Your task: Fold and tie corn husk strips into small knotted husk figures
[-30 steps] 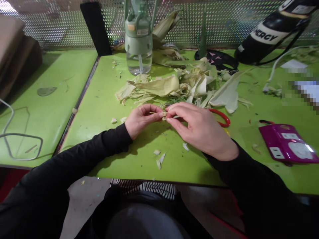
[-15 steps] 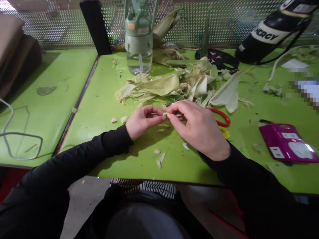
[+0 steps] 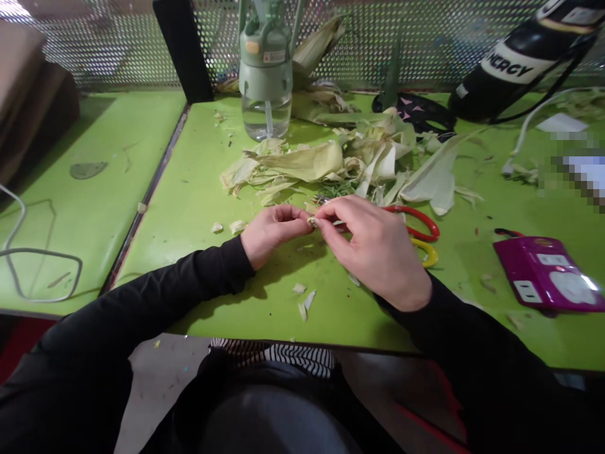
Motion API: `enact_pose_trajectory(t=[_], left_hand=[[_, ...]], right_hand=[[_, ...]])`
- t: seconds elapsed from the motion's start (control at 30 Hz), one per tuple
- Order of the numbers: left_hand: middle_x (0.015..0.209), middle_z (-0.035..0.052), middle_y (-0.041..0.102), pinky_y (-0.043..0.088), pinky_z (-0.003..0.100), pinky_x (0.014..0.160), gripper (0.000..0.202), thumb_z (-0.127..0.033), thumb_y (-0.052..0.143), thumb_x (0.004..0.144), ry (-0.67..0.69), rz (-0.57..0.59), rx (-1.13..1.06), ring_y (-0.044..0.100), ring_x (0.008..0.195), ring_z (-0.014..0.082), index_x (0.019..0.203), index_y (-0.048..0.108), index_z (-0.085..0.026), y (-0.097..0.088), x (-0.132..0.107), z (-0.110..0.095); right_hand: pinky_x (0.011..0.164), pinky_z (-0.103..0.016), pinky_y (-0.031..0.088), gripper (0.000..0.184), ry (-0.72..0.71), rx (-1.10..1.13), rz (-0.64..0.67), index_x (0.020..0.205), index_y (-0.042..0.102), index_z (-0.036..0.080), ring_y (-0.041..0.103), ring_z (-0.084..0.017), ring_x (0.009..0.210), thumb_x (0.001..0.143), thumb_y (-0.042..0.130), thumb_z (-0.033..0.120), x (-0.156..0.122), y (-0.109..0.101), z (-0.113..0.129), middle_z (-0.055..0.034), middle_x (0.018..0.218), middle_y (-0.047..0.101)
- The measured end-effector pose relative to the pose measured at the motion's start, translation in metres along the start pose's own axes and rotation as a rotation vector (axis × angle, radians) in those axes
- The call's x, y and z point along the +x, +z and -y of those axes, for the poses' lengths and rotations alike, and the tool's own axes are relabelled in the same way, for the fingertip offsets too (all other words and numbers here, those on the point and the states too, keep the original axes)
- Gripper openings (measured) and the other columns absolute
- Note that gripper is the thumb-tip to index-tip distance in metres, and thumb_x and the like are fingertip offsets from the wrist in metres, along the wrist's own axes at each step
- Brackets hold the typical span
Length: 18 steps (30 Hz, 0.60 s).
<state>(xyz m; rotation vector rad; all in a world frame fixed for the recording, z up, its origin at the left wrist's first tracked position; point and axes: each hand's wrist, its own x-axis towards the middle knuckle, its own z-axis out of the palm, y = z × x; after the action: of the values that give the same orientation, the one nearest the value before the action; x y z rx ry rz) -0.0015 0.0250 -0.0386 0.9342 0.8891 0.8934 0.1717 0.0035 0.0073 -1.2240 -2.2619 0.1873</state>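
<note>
My left hand [image 3: 271, 232] and my right hand [image 3: 373, 249] meet fingertip to fingertip over the green table [image 3: 189, 202]. Both pinch one small pale husk piece [image 3: 312, 221] between thumb and fingers. Behind the hands lies a pile of corn husks [image 3: 340, 165]. Red-handled scissors [image 3: 416, 221] and a yellow loop [image 3: 428, 252] lie just beyond my right hand, partly hidden by it. Small husk scraps [image 3: 302, 302] lie on the table below my hands.
A green water bottle [image 3: 265, 69] stands at the back by a perforated metal screen. A purple power strip [image 3: 548, 274] lies to the right, a black bottle [image 3: 515, 60] at the back right. A grey cable [image 3: 38, 271] loops on the left table.
My hands have stayed together on the husk piece. The right hand shifted slightly, uncovering the yellow loop near the scissors.
</note>
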Motion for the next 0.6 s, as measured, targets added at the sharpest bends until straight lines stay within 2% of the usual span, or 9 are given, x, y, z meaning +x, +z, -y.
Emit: enact_pose_trajectory(t=[0.1,0.23,0.43,0.53,0.6], left_hand=[[0.073,-0.0006,0.064,0.049,0.027,0.074,0.011,-0.019,0.076,0.076,-0.054,0.024,0.008,0.056,0.066,0.0085,0.074,0.066,-0.015,-0.0022,0.0006,-0.0017],[0.076,0.0022,0.069,0.055,0.028,0.085,0.007,-0.015,0.075,0.075,-0.09,0.085,-0.1,0.064,0.076,0.0107,0.072,0.069,-0.015,-0.0034,0.0004,-0.0055],[0.082,0.0035,0.071,0.053,0.029,0.1,0.007,-0.009,0.068,0.08,-0.078,0.087,-0.178,0.067,0.082,0.0099,0.075,0.071,-0.013,-0.0009,-0.0018,-0.0088],[0.081,0.0021,0.07,0.053,0.03,0.098,0.007,-0.01,0.069,0.081,-0.056,0.05,-0.162,0.067,0.08,0.0093,0.075,0.068,-0.013,-0.0005,-0.003,-0.0089],[0.078,0.0008,0.069,0.054,0.028,0.09,0.006,-0.012,0.072,0.079,-0.027,0.038,-0.105,0.065,0.075,0.0084,0.077,0.067,-0.013,-0.0006,-0.0036,-0.0085]], right_hand=[[0.07,-0.036,0.052,0.017,-0.033,-0.022,0.005,0.089,0.063,0.02,0.066,-0.022,0.08,0.098,0.049,0.022,-0.0005,0.0011,-0.0004,-0.0086,0.088,0.07],[0.074,-0.035,0.053,0.015,-0.08,-0.039,0.021,0.091,0.064,0.02,0.067,-0.022,0.084,0.098,0.05,0.021,0.0011,-0.0012,-0.0024,-0.008,0.091,0.071],[0.076,-0.037,0.053,0.017,-0.081,-0.004,0.032,0.088,0.065,0.023,0.068,-0.022,0.086,0.096,0.05,0.021,0.0034,-0.0065,-0.0044,-0.0063,0.093,0.072],[0.076,-0.037,0.053,0.016,-0.073,0.015,0.027,0.087,0.065,0.022,0.068,-0.022,0.087,0.095,0.052,0.019,0.0035,-0.0065,-0.0045,-0.0072,0.094,0.072],[0.074,-0.036,0.052,0.016,-0.053,0.006,0.024,0.084,0.064,0.022,0.067,-0.022,0.084,0.094,0.052,0.019,0.003,-0.0058,-0.0043,-0.0074,0.092,0.072]])
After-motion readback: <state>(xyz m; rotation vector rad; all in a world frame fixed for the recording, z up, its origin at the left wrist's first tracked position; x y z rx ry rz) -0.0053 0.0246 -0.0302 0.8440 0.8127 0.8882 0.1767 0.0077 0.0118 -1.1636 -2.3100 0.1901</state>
